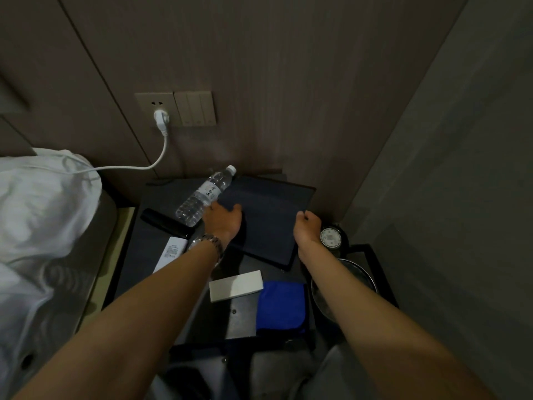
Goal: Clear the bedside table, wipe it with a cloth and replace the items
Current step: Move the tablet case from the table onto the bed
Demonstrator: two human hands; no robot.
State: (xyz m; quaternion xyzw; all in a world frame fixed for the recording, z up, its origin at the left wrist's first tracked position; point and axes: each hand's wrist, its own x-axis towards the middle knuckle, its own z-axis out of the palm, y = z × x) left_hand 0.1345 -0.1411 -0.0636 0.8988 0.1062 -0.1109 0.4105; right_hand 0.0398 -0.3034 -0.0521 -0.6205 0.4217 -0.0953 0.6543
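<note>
A dark mat [268, 217] is gripped at its left edge by the left hand [223, 219] and at its right edge by the closed right hand [308, 226], above the table [138, 255]. A bottle [204, 196] is tilted against the left hand. A blue cloth [281, 306] is folded at the table's front, beside a white box [236, 285].

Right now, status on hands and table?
Left hand on bottle and mat edge; right hand closed on mat. Table not cleared. Blue cloth unused.
</note>
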